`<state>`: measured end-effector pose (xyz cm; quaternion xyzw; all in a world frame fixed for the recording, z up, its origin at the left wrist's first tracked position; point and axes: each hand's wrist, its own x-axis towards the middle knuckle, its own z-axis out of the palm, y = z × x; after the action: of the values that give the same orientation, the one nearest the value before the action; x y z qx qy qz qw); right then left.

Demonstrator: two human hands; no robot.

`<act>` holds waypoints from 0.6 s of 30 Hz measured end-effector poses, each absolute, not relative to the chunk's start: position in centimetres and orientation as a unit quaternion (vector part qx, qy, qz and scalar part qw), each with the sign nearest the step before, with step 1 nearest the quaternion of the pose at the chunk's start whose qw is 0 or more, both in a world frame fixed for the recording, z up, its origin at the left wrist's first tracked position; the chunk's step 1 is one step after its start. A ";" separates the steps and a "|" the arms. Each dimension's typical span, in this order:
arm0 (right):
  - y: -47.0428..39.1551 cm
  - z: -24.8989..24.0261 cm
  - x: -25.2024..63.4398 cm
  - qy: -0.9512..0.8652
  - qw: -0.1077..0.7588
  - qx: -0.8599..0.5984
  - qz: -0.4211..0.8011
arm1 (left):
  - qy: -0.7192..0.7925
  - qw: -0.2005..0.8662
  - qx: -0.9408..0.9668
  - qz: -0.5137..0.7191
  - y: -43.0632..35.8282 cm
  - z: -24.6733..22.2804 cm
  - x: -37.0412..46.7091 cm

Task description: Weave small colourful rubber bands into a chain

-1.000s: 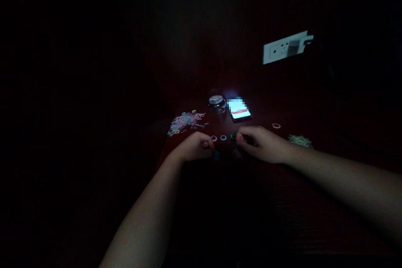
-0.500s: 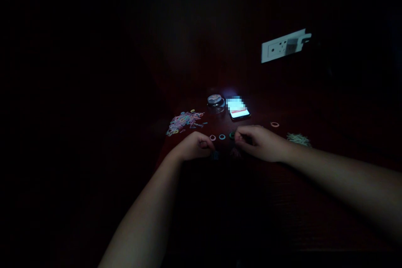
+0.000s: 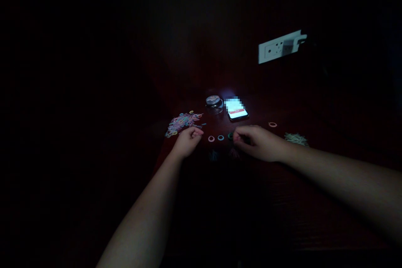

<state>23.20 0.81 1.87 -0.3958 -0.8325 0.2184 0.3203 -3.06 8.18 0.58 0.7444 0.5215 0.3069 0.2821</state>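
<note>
left hand (image 3: 187, 140) shifted beside band pile (image 3: 182, 122).

Very dim, grainy; only light from glowing phone screen (image 3: 236, 109); edges fall to black.

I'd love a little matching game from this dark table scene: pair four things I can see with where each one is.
Things:
1. phone
2. pile of coloured bands
3. wall socket
4. pale heap

Places:
A. beyond the right forearm
B. high on the right
C. just beyond the left hand
D. lit, beside the small jar

Pairs: 1-D, 2-C, 3-B, 4-A
</note>
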 end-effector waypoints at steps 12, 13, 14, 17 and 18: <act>0.8 1.8 23.2 -0.831 0.319 -0.401 0.216 | 0.625 0.130 0.726 0.254 9.1 -0.4 -3.6; 0.8 1.8 23.2 -0.831 0.321 -0.399 0.217 | 0.627 0.126 0.727 0.249 9.2 -0.4 -3.6; 0.8 1.7 23.2 -0.830 0.323 -0.399 0.217 | 0.630 0.124 0.726 0.246 9.2 -0.5 -3.6; 0.9 1.7 23.3 -0.829 0.325 -0.397 0.224 | 0.633 0.123 0.723 0.247 9.4 -0.7 -3.6; 0.9 1.6 23.3 -0.829 0.326 -0.396 0.225 | 0.629 0.123 0.725 0.253 9.4 -0.8 -3.7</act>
<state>23.27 0.89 1.65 -0.3956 -0.8286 0.2247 0.3263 -3.67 9.42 -0.76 0.7248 0.6288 0.2534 0.1227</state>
